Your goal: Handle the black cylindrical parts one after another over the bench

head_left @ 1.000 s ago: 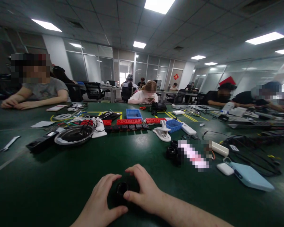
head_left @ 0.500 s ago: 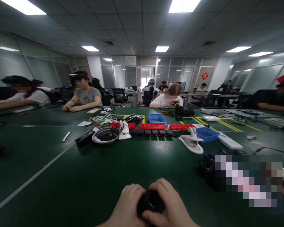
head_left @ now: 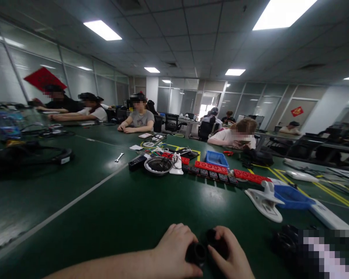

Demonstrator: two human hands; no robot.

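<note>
Near the bottom centre, my left hand (head_left: 177, 246) grips a small black hollow cylinder (head_left: 197, 254), its round open end turned to the right. Just beside it, my right hand (head_left: 234, 254) closes thumb and fingers around a second black piece (head_left: 221, 247), mostly hidden by the hand. A narrow gap separates the two pieces. Both hands are held low over the green tabletop (head_left: 133, 221). What exactly the black pieces are cannot be made out.
A white clip-shaped stand (head_left: 266, 203) and blue tray (head_left: 293, 197) lie right, beyond a black object (head_left: 286, 240) beside a blurred patch. Ahead are red socket strips (head_left: 211, 167), a round metal dish (head_left: 158, 166) and a wrench (head_left: 119, 157). Several people sit around.
The view has swung to the left. My hands, earlier wrapped together around one black object, are now apart, each with a black piece in it.
</note>
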